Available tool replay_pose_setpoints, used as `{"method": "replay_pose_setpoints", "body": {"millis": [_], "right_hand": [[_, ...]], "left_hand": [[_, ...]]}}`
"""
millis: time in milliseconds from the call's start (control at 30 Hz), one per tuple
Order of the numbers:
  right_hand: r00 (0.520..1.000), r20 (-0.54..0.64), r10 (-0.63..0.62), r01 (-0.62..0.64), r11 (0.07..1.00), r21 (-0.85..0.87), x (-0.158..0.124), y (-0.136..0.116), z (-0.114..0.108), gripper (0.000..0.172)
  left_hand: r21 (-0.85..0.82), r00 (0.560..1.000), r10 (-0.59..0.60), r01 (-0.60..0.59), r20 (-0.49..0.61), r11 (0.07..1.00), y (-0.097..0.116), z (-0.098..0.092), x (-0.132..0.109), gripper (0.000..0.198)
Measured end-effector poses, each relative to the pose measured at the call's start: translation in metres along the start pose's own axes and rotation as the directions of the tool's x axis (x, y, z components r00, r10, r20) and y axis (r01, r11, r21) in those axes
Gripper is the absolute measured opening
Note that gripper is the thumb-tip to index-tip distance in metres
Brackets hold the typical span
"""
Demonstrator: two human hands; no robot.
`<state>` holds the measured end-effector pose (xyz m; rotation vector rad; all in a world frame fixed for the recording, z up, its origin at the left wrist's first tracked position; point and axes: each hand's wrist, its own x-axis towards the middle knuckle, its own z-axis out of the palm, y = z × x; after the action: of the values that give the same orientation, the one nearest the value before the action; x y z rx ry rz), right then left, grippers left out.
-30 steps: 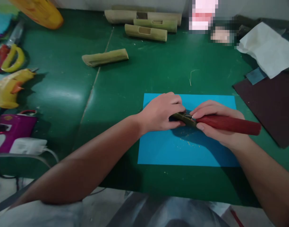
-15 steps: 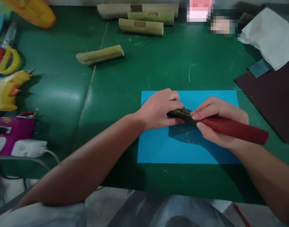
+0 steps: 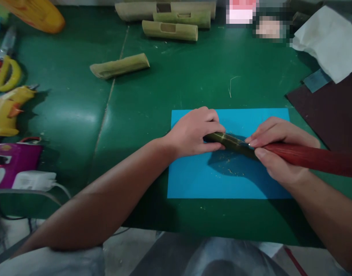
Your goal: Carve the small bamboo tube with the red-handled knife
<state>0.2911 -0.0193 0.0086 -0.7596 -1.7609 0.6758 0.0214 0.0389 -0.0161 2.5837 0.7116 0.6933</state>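
Over a blue sheet (image 3: 190, 180) lies a dark green bamboo tube (image 3: 233, 142), tilted down to the right. My left hand (image 3: 194, 132) is closed around its left end, which the palm hides. A red-handled carving knife (image 3: 305, 155) is gripped in my right hand (image 3: 285, 147), its metal tip at the tube's upper side. Fingers cover most of the blade. Pale scored lines run along the tube's top. Small shavings (image 3: 230, 170) are scattered on the sheet below it.
Several cut bamboo pieces (image 3: 170, 30) lie at the back; another bamboo piece (image 3: 120, 66) rests nearer. On the left are scissors (image 3: 7, 73), a yellow glue gun (image 3: 12, 111) and a purple power box (image 3: 19, 163). Dark sheets (image 3: 331, 111) and white cloth (image 3: 325, 42) lie right.
My right hand has slid to the right along the bamboo tube with the carving knife, uncovering more of the tube. My left hand keeps its place.
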Motion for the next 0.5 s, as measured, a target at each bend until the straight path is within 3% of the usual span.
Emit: {"method": "replay_pose_setpoints", "body": {"millis": [267,500], "right_hand": [[0.999,-0.016,0.037,-0.036,0.999,0.035,-0.003,0.001,-0.002,0.015],[0.991,0.103,0.087,-0.082,0.995,-0.051,0.006,0.002,0.0,0.02]], "left_hand": [[0.009,0.998,-0.048,0.048,0.047,0.999,0.002,0.0,0.001,0.024],[0.011,0.998,-0.044,0.044,0.039,0.999,0.003,-0.001,0.001,0.021]]}}
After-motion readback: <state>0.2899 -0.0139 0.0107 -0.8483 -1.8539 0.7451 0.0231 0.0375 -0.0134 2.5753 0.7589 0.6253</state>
